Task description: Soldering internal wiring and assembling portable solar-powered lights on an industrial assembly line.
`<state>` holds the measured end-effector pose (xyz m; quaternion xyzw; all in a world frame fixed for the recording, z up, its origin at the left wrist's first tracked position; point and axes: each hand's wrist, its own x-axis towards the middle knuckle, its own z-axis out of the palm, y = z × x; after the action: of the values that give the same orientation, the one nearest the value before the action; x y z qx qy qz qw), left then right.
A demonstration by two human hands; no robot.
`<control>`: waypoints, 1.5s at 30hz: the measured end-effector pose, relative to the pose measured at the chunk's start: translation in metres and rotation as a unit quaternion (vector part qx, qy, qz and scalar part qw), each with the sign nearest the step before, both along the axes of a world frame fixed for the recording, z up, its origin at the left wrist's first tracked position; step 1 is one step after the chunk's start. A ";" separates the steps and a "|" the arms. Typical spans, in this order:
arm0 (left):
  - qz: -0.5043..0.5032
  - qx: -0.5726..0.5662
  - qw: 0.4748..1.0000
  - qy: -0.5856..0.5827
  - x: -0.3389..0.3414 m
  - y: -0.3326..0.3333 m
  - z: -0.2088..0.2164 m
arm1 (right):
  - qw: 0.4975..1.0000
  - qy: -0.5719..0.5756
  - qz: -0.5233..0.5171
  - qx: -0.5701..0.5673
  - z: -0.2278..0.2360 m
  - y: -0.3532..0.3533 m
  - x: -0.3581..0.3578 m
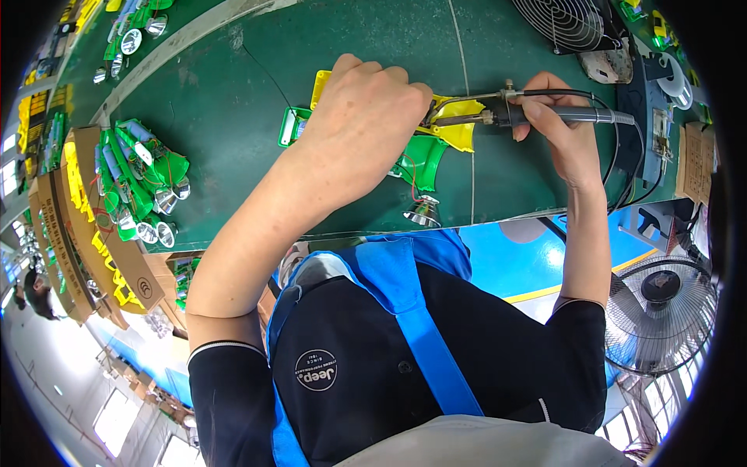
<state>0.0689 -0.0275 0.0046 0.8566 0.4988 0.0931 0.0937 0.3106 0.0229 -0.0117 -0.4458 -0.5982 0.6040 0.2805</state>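
My left hand [366, 117] is curled over a yellow plastic flashlight shell [462, 134], back of the hand upward, hiding the shell's middle and the fingertips. From the right, my right hand [562, 128] grips a black-handled soldering iron [510, 116] with a thin feed tube fixed along it. The iron's tip end lies over the yellow shell, near my left fingers; any contact is hidden. Beneath the yellow piece lies a green flashlight shell [424, 161], with a red wire leading to a silver reflector cup [422, 212] near the table edge. A small green-and-white part [292, 127] sits by my left wrist.
Green flashlight assemblies with reflectors [140, 175] are bunched on the green table [233, 70] at left, more [131, 35] farther back. Cardboard [128, 265] carries yellow shells. A spool [675, 82], cables and a small fan [560, 23] stand right; a larger fan [660, 311] is below.
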 end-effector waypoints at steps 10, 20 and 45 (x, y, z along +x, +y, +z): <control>0.005 0.001 1.000 0.000 0.002 0.000 0.000 | 1.000 -0.015 -0.001 -0.002 0.002 -0.001 -0.001; 0.008 0.001 1.000 0.007 0.003 0.000 0.000 | 0.995 0.062 -0.077 0.014 -0.005 -0.015 0.018; -0.013 0.017 1.000 0.007 -0.001 0.002 -0.002 | 0.992 0.074 -0.098 0.040 -0.006 -0.022 0.017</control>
<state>0.0677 -0.0255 0.0021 0.8654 0.4861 0.0946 0.0768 0.3278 0.0008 -0.0179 -0.4445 -0.5533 0.5803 0.3994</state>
